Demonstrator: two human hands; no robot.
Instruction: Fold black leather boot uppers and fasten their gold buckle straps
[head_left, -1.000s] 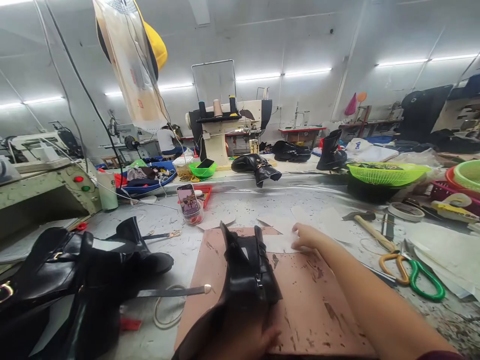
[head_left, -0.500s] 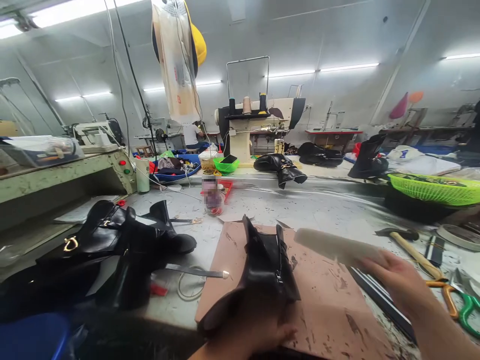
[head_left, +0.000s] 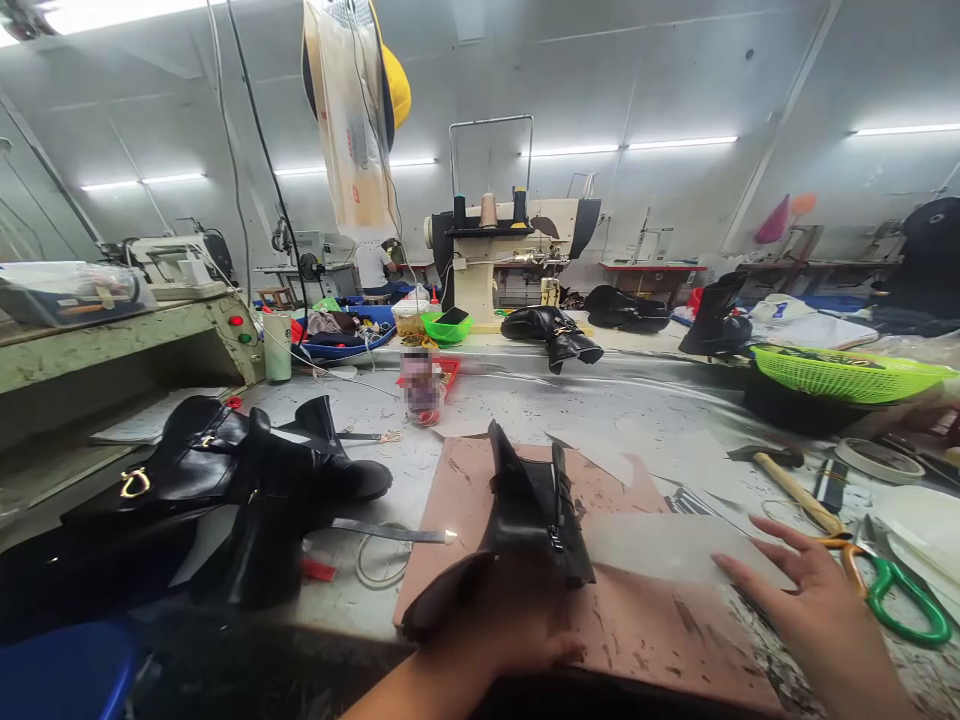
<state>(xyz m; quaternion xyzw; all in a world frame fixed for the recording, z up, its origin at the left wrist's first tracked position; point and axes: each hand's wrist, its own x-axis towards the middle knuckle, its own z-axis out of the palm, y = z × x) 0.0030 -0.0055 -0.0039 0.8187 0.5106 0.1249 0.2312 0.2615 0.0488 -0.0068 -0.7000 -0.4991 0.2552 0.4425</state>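
Observation:
A black leather boot (head_left: 525, 515) with a buckled strap stands over a pinkish-brown board (head_left: 637, 625), its open shaft pointing up. My left hand (head_left: 517, 625), in shadow at the bottom centre, is closed on the lower part of the boot; some fingers are hidden. Right of the boot a thin translucent sheet (head_left: 667, 548) lies flat, mostly over the board. At its right edge is my right hand (head_left: 802, 590), fingers spread, the index tip at the sheet. I cannot tell whether it touches.
More black boots (head_left: 262, 490) are piled at the left. Scissors (head_left: 889, 580), a hammer (head_left: 799, 490) and a tape roll (head_left: 879, 460) lie at the right. A sewing machine (head_left: 480, 260) stands behind, near a green basket (head_left: 847, 372). A blue tub (head_left: 67, 680) is at lower left.
The translucent sheet, raised in my right hand before, now lies flat beside the boot. My right fingers have spread and the hand is lower. My left hand stays on the boot.

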